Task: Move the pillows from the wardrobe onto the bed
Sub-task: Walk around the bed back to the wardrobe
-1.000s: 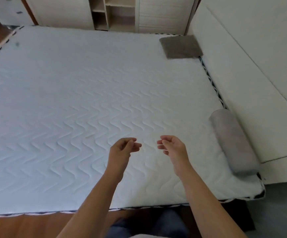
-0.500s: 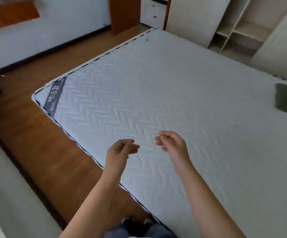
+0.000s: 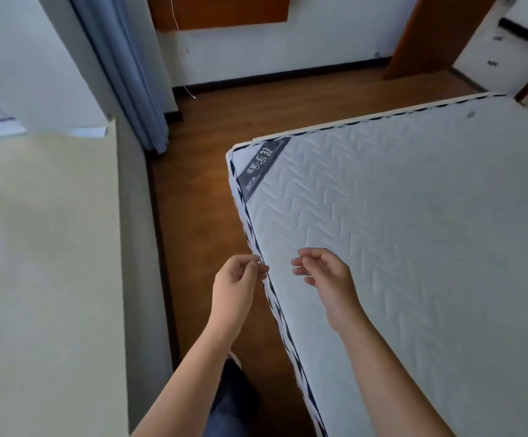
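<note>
Two hands, head view: both were held out in front of the person, side by side and apart.
Left hand: its fingers were loosely curled with the thumb near the fingertips. It held nothing and sat over the near-left edge of the bed.
Right hand: its fingers were loosely bent, it was empty, and it sat above the quilted top.
Bed: a bare white mattress filled the right half, with a dark corner label at its far-left corner.
Pillows: their place could not be told from this view.
Floor: brown wood ran between the bed and a pale ledge on the left.
Curtain: grey-blue, it hung beyond the ledge.
Trouser leg: dark, it showed below the left forearm.
</note>
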Motion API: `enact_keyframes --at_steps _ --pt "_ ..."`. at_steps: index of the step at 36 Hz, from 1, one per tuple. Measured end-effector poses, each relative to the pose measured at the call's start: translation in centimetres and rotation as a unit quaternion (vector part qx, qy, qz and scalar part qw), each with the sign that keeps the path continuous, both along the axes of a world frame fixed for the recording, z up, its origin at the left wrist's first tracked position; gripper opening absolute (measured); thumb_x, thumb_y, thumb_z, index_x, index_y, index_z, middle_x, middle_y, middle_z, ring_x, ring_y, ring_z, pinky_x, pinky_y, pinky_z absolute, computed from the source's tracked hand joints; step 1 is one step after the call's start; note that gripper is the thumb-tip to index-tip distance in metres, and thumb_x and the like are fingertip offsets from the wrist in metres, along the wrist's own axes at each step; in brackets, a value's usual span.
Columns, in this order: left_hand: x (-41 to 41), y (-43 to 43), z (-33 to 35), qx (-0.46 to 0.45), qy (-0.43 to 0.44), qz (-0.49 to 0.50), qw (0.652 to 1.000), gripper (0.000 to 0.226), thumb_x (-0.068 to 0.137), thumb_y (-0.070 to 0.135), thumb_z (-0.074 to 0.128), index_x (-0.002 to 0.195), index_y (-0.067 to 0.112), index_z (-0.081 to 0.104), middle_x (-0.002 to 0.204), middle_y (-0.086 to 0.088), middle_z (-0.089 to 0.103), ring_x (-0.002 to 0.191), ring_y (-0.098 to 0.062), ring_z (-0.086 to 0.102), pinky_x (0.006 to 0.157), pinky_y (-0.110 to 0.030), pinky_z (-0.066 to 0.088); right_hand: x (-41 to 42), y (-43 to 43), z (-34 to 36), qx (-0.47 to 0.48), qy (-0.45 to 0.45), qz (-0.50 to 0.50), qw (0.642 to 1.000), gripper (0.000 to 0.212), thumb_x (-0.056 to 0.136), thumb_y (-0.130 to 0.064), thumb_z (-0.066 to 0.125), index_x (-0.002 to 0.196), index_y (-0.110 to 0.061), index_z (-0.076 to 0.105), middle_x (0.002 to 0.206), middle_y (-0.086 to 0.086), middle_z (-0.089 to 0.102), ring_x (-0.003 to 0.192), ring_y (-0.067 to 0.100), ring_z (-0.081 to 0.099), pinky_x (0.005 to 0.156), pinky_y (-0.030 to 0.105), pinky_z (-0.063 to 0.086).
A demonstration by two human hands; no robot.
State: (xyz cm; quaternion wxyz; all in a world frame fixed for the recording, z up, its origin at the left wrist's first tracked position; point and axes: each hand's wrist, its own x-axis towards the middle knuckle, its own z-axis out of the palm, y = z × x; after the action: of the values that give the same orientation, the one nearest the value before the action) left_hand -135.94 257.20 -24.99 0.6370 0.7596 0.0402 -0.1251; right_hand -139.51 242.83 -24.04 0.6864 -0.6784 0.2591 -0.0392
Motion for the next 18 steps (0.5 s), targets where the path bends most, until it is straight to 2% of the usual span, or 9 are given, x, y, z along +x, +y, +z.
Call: enact_keyframes --at_steps 4,8,18 --pt "7.7 2.7 1.6 -0.001 -0.035 0.021 0.999 0.021 0.094 0.015 0.048 0.085 0.029 0.061 0.084 0.006 0.072 0.075 -0.004 0.068 0.061 -0.007 0.046 8.1 3.1 1.4 0.004 -0.020 0.025 0.999 0.019 0.090 -0.005 0.051 0.085 -0.020 0.062 0.079 -0.004 0.070 0.063 -0.002 0.065 0.057 0.006 0.045" --pt "13.5 5.0 2.5 -0.022 -0.055 0.060 0.996 0.021 0.094 0.014 0.048 0.084 0.027 0.061 0.079 0.008 0.072 0.068 0.000 0.067 0.057 -0.003 0.043 14.3 5.9 2.6 -0.013 -0.042 0.074 0.996 0.022 0.091 -0.007 0.050 0.086 -0.024 0.063 0.081 -0.007 0.070 0.066 -0.003 0.065 0.058 0.005 0.044" --pt "22.8 8.7 0.0 -0.026 -0.021 0.097 0.995 0.016 0.095 0.018 0.049 0.089 0.024 0.062 0.074 0.022 0.071 0.071 0.003 0.066 0.059 -0.001 0.043 25.7 8.9 1.3 -0.019 -0.018 0.099 0.995 0.020 0.092 -0.012 0.051 0.087 -0.028 0.062 0.087 -0.006 0.070 0.075 0.003 0.066 0.066 0.015 0.044"
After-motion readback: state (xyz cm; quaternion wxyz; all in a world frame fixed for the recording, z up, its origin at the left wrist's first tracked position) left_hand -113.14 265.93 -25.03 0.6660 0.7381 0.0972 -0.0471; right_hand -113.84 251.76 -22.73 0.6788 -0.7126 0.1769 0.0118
